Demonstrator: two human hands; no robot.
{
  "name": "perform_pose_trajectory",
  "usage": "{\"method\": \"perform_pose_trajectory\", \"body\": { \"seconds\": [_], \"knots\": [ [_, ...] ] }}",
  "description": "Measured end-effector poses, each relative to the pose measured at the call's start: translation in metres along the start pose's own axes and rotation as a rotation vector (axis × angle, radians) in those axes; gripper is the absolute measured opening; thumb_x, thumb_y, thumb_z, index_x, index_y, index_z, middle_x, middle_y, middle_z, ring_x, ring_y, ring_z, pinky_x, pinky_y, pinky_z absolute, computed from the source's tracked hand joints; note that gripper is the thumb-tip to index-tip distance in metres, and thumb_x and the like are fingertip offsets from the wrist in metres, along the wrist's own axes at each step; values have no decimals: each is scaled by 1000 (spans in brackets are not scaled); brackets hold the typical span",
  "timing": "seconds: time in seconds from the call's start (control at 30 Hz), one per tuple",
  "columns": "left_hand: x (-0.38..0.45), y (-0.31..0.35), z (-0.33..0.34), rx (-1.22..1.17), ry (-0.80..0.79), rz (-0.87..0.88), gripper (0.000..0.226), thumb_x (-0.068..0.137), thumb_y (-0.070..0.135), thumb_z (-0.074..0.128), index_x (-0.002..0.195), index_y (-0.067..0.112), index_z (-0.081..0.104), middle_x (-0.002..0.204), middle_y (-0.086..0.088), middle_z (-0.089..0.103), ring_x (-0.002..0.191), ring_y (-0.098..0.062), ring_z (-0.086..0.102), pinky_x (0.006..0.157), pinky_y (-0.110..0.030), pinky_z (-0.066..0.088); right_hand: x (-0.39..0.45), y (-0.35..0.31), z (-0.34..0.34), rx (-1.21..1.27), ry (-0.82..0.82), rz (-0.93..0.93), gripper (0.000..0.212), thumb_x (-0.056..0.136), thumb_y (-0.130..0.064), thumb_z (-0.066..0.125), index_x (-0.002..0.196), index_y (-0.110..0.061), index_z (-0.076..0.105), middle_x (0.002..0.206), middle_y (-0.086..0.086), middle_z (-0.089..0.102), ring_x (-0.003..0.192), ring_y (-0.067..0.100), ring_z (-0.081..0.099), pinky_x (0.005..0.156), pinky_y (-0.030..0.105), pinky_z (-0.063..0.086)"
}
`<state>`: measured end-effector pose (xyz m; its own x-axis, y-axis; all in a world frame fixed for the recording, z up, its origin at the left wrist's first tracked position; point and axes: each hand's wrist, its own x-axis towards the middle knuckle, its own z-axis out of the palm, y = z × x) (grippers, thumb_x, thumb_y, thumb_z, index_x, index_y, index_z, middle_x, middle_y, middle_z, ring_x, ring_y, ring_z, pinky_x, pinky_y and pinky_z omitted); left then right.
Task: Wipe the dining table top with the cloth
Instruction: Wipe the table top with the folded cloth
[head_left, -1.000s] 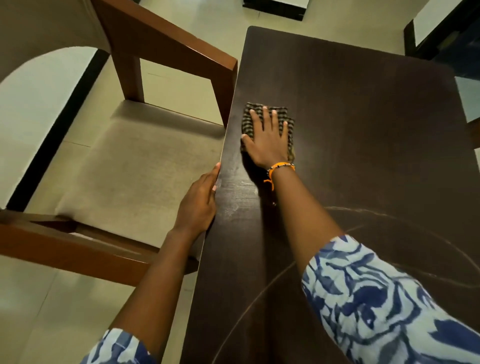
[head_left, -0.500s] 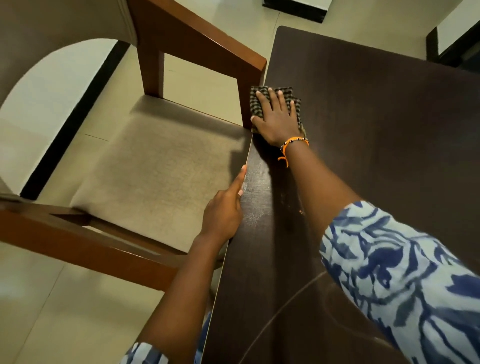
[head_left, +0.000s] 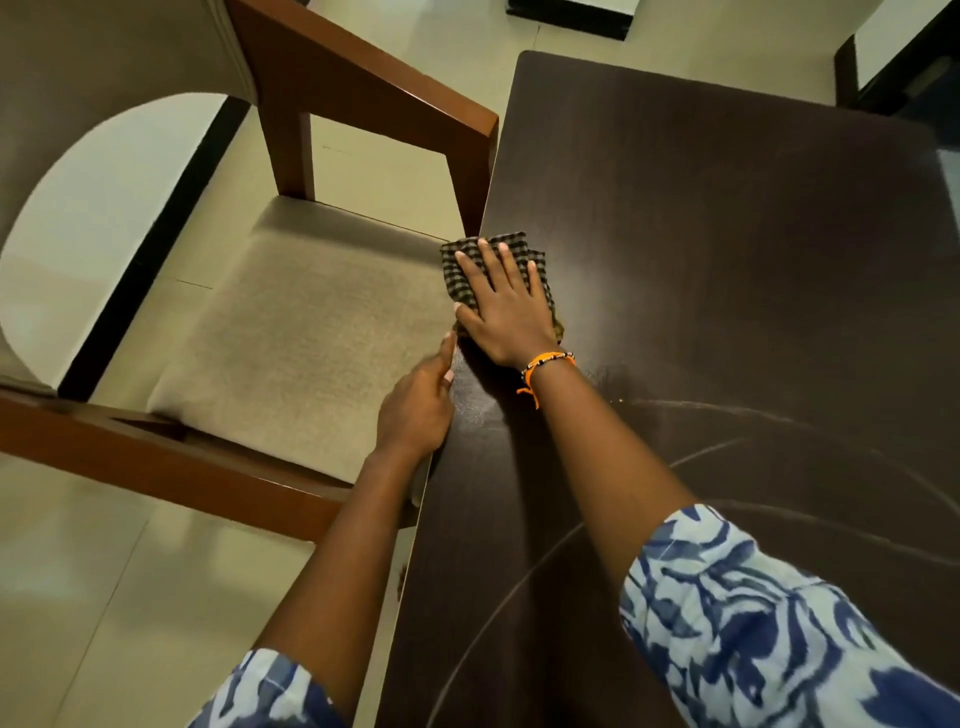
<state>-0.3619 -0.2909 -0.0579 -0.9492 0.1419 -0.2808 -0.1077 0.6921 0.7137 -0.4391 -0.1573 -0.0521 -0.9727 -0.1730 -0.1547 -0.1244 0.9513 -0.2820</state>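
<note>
We are pressing the checked cloth (head_left: 492, 270) flat under our open right hand (head_left: 506, 306) at the counter's (head_left: 727, 260) left edge, mid-wipe. Our left hand (head_left: 418, 408) is resting against that edge, fingers loosely extended, holding nothing. Next we are likely needing a sweep toward the far corner.

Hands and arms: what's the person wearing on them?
Both hands are bare, no gloves. The right hand has an orange thread bracelet with dark beads on the wrist. The left hand wears nothing. Both arms have white sleeves with a blue swirl print, forearms uncovered.
</note>
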Motion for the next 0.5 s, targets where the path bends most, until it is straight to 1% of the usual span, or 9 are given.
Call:
{"method": "perform_pose_trajectory", "body": {
  "seconds": [0.07,0.13,0.23,0.33,0.43,0.5],
  "knots": [
    [-5,1,1,-77,2,-5,47,100,22,33,146,29,23,142,-6,46,125,-23,46,92,-29,38,-8,16,-4,1,2,13,61,97,-44,34,150,-28,8,161,1,1,148,21,-3,117,46,-5],
    [-6,3,4,-168,-21,-20,48,100,20,33,146,29,22,146,-5,42,130,-23,42,95,-25,33,-20,41,-10,6,20,76,62,96,-44,34,150,-29,8,161,2,1,148,21,-3,117,48,-4],
    [-5,7,8,-218,-11,-37,50,100,14,34,146,28,20,145,-6,42,131,-23,42,95,-22,30,-42,85,-21,3,59,207,62,96,-42,36,150,-29,10,160,2,3,148,22,-1,117,49,-3],
    [-5,7,10,-281,1,-62,50,99,10,34,145,27,23,148,-2,38,134,-18,38,99,-19,29,-67,129,-34,-4,91,362,61,96,-39,37,150,-26,13,160,3,4,148,23,1,117,50,-1],
    [-4,6,7,-470,-51,-72,50,99,5,33,145,21,25,151,-1,32,139,-15,30,107,-21,26,-89,155,-41,29,120,512,60,97,-37,38,150,-25,14,160,3,5,148,24,0,117,50,0],
    [-4,5,5,-594,-91,-77,50,99,4,33,145,20,25,152,0,29,140,-12,26,107,-17,26,-95,154,-41,42,137,573,60,97,-37,37,151,-24,13,160,4,5,148,24,0,117,50,-1]
  ]
}}
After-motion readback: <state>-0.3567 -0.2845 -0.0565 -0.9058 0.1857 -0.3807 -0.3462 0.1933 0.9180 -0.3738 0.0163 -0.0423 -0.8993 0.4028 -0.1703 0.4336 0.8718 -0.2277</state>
